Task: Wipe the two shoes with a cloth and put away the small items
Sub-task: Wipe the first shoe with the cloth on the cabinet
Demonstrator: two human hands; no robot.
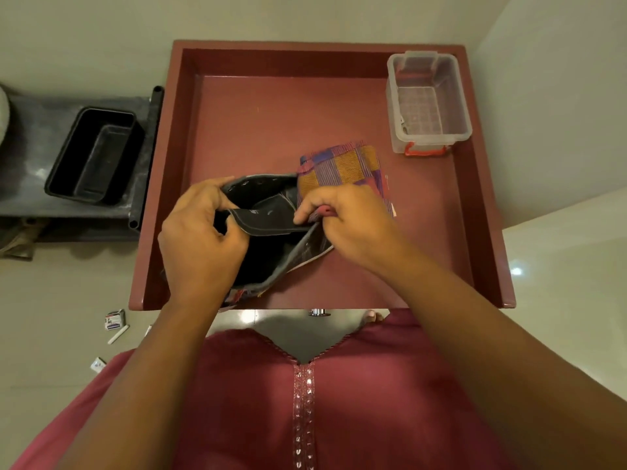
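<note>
A dark grey shoe [268, 198] lies near the front of the red tray [271, 106], its opening facing up and its tongue pulled across. My left hand [200, 232] grips the shoe's near side and tongue. My right hand [342, 218] pinches a checked purple-and-orange cloth [342, 167] against the shoe's right edge. The cloth spreads out behind my right hand on the tray floor. A second shoe is not visible.
A clear plastic box [428, 103] with red latches stands in the tray's back right corner. A black rectangular tub [93, 156] sits on a grey stand to the left. Small items [115, 322] lie on the floor at the lower left.
</note>
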